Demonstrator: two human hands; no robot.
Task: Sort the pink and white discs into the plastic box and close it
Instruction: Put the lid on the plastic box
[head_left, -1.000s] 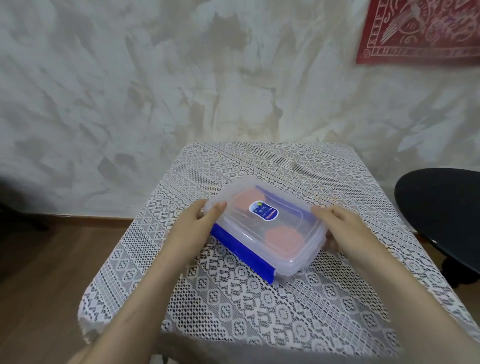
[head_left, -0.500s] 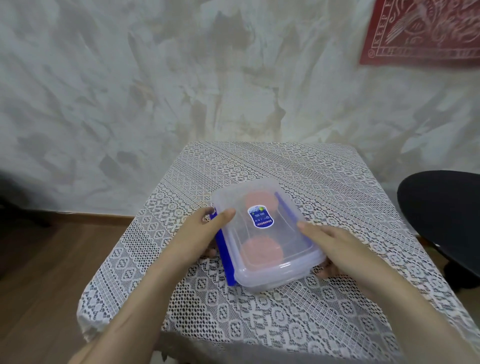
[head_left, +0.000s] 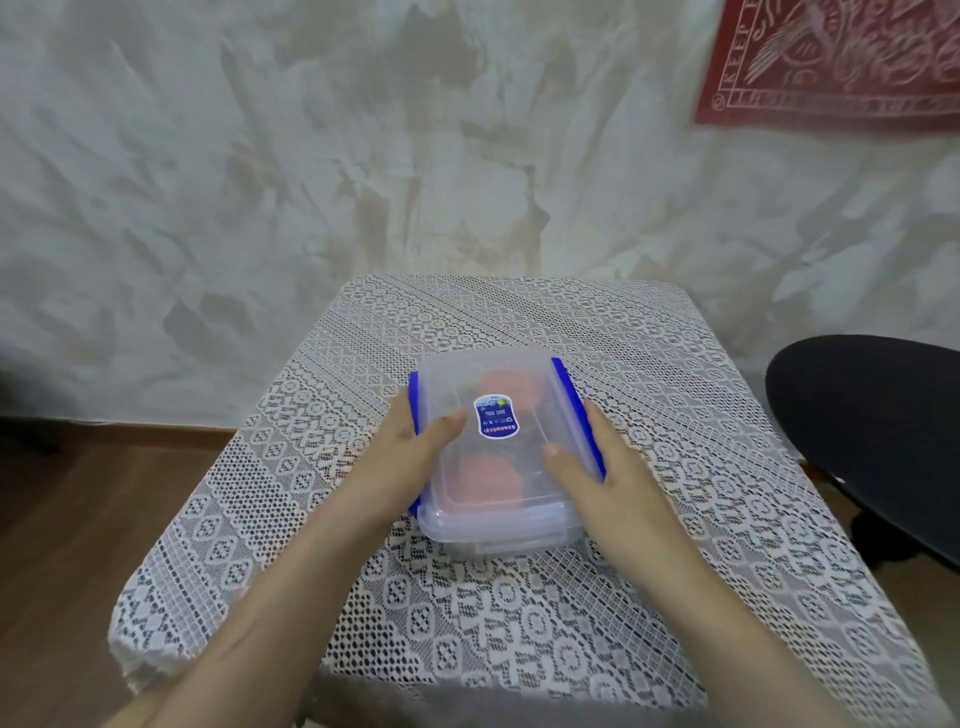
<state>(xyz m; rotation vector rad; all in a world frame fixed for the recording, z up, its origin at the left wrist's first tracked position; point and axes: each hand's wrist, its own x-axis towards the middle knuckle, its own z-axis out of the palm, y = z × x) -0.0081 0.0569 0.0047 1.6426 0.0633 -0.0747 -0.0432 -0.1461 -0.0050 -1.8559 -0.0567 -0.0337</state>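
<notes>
The clear, rectangular plastic box (head_left: 496, 457) sits near the middle of the small table covered in white lace cloth (head_left: 519, 613), one short end pointing at the person. Its translucent lid (head_left: 467, 410), marked by a small blue-and-white sticker (head_left: 497, 422), lies flat over the box. Through the lid two pink round discs show: one (head_left: 506, 384) beyond the sticker, toward the wall, and one (head_left: 488, 480) on the near side of the sticker. No white disc can be made out inside, and none lies on the cloth around the box; whether any is hidden under the pink ones cannot be told.

The left hand (head_left: 400, 457) grips the box's left long side, thumb on top of the lid and fingers wrapped over the blue latch strip (head_left: 414, 400) there. The right hand (head_left: 592, 467) mirrors it on the right long side, thumb on the lid, fingers covering part of the other blue latch strip (head_left: 569, 395).

By the look of it the sorting is finished and the lid is on. What seems left is pressing both blue latches down until they lock; whether they are already snapped shut cannot be told.
</notes>
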